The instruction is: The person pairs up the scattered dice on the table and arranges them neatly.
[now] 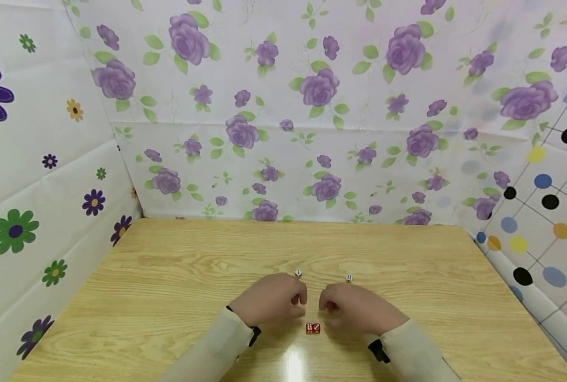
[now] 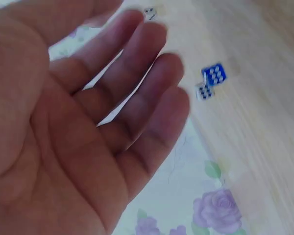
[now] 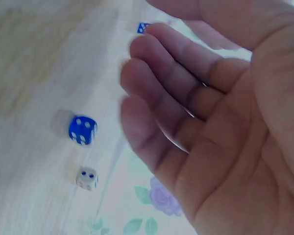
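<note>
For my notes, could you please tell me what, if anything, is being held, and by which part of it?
Nothing appears held: the left hand and right hand both look empty.

In the right wrist view, the right grip (image 3: 225, 137) partly hides the far blue die (image 3: 142, 28). The topmost white die (image 2: 150, 13) is blurred in the left wrist view. The head view's lower edge crops the tabletop (image 1: 168, 265) and both sleeves (image 1: 211, 345).

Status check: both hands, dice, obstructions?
Left hand, right hand: loosely curled, nothing visibly held. Red dice side by side on table. White dice farther out; nothing visibly blocking the red dice.
</note>
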A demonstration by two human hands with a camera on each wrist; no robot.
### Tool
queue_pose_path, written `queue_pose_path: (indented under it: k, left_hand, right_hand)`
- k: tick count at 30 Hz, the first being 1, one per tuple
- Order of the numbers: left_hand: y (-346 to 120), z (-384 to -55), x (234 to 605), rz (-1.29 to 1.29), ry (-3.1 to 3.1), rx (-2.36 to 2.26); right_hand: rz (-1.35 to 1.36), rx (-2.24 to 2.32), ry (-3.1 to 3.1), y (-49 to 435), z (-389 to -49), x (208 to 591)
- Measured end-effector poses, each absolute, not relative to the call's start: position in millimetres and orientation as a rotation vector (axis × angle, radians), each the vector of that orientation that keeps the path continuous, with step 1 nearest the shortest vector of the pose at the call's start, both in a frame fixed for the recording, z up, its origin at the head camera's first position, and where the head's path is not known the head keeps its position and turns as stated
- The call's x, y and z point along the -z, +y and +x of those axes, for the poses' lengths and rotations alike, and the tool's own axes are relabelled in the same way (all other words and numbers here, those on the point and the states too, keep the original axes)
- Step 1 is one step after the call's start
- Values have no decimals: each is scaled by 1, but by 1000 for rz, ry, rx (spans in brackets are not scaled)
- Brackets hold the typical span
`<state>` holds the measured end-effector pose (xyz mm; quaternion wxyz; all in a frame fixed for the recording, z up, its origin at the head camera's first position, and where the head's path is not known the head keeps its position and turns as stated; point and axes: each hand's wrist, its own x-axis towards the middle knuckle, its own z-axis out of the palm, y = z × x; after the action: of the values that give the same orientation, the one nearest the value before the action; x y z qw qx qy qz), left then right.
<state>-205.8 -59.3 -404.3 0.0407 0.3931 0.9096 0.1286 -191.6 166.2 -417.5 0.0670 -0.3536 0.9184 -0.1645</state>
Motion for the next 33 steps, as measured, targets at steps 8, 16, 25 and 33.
queue_pose_path:
  k: [8, 16, 25, 33]
  left_hand:
    - [-71, -210, 393, 1094, 3006, -448]
    - [-76, -217, 399, 994, 3091, -441]
    - [-77, -223, 414, 953, 2981, -382]
    - [-75, -223, 422, 987, 2925, -333]
  right_hand:
    - [-915, 472, 3085, 175, -198, 409]
    - [-710, 510, 3210, 187, -199, 404]
    - [-502, 480, 3050, 188, -199, 405]
    - [-456, 425, 2970, 188, -198, 413]
